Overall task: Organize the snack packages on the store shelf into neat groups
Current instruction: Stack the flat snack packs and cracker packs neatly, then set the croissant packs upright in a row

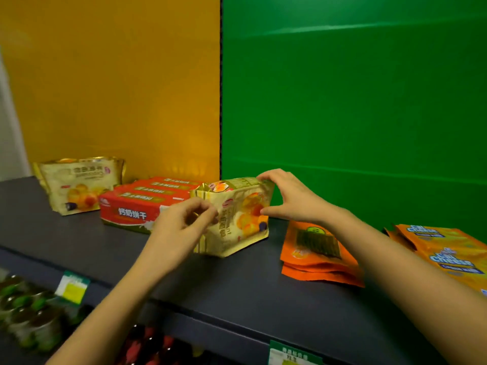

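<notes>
A gold snack bag point(238, 219) with fruit pictures stands on its end in the middle of the dark shelf point(237, 293). My left hand point(184, 222) pinches its left edge. My right hand point(287, 196) grips its top right corner, thumb on the front face. A second gold bag point(79, 184) of the same kind stands at the back left. Between them lie red biscuit packs point(137, 206) stacked side by side. Flat orange pouches point(316, 251) lie to the right of the held bag, and orange Cal Cheese packs point(448, 254) lie at the far right.
A yellow back panel point(118, 88) and a green back panel point(355, 101) rise behind the shelf. Price tags point(72, 287) hang on the front edge. Jars and bottles point(29, 317) fill the lower shelf on the left.
</notes>
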